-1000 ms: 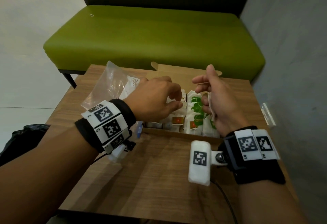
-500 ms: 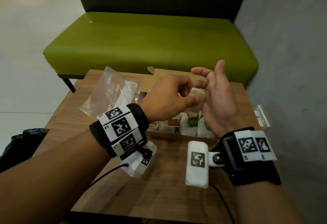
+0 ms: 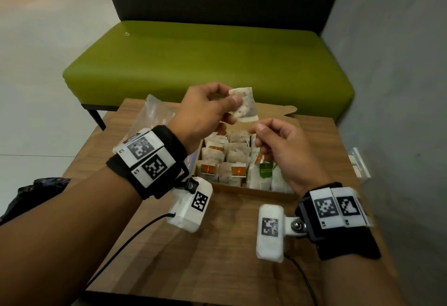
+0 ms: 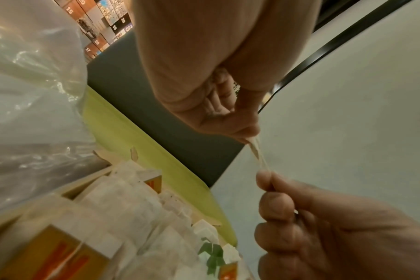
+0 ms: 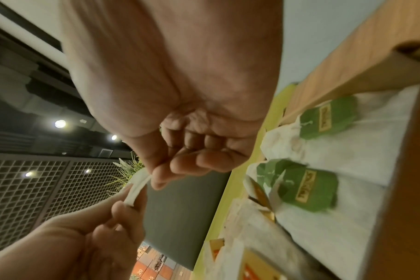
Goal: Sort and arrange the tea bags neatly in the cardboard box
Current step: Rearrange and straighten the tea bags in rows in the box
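My left hand [image 3: 233, 101] pinches a white tea bag [image 3: 244, 105] by its upper corner and holds it in the air above the cardboard box [image 3: 254, 193]. Just below, my right hand [image 3: 257, 127] pinches the bag's lower end between thumb and forefinger. In the wrist views the tea bag [image 4: 258, 155] [image 5: 137, 187] shows edge-on, stretched between the left hand [image 4: 251, 137] and the right hand [image 5: 153, 178]. The box holds several tea bags in rows, orange-tagged bags [image 3: 209, 169] on the left and green-tagged bags [image 3: 266, 172] on the right.
The box sits on a small wooden table [image 3: 217, 257]. A crumpled clear plastic bag [image 3: 154, 112] lies left of the box. Behind the table is a green bench [image 3: 205, 59], with a grey wall on the right. A clear plastic holder [image 3: 360, 167] is at the table's right edge.
My left hand has lifted the tea bag up and away from the box. My right hand, open half a second ago, has curled and now pinches the bag's lower end.
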`<move>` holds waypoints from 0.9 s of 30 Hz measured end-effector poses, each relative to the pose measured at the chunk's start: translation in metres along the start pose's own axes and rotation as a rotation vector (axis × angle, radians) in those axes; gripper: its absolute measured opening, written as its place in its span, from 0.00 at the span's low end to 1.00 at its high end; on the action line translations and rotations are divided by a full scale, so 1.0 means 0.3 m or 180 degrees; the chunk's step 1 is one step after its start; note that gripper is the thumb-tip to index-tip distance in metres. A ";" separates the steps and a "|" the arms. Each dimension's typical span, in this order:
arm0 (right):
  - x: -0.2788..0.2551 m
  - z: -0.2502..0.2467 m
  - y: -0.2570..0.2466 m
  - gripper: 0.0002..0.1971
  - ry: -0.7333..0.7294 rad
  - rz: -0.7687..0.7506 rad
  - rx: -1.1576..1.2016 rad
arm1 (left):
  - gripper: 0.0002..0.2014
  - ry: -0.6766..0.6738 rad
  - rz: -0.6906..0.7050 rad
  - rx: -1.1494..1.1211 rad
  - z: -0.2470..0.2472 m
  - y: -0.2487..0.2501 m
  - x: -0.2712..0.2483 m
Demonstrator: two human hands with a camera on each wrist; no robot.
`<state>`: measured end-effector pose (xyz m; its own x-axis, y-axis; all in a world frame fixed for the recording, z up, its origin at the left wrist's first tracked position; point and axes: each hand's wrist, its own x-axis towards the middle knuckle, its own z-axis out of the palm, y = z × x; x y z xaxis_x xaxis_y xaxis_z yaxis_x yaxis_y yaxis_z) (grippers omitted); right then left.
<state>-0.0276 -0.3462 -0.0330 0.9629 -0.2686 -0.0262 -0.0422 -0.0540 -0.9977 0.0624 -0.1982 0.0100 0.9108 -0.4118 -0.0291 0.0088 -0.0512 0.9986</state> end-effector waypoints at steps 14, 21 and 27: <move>0.021 0.038 -0.020 0.09 0.0533 0.0300 0.0566 | 0.23 -0.0105 0.0635 0.1606 -0.021 -0.053 -0.032; 0.026 0.029 -0.037 0.09 0.0492 0.0557 0.0928 | 0.17 -0.0284 0.2233 0.3079 -0.010 -0.096 -0.045; 0.021 0.022 -0.041 0.17 0.0318 0.0390 0.0651 | 0.16 -0.0010 0.2287 0.2941 -0.003 -0.081 -0.016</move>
<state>-0.0193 -0.3408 -0.0213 0.9224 -0.3554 -0.1515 -0.0924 0.1778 -0.9797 0.0581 -0.1940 -0.0142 0.5833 -0.6172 0.5280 -0.8122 -0.4473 0.3745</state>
